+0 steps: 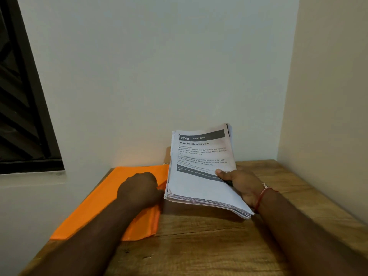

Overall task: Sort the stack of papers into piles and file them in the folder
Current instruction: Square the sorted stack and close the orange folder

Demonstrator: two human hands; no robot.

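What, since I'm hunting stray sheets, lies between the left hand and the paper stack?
Only a sliver of the orange folder under the left hand, then the paper stack's edge; no loose sheet, in the head view.

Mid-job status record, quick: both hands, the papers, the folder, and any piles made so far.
left hand: rests on the orange folder near its right edge, fingers curled under; grip unclear
right hand: holds the stack of papers, thumb on the top sheet
stack of papers: one stack, tilted up; top sheet reads "Wipe Baseboards Clean"
orange folder: lies on the left of the wooden table
piles: none visible
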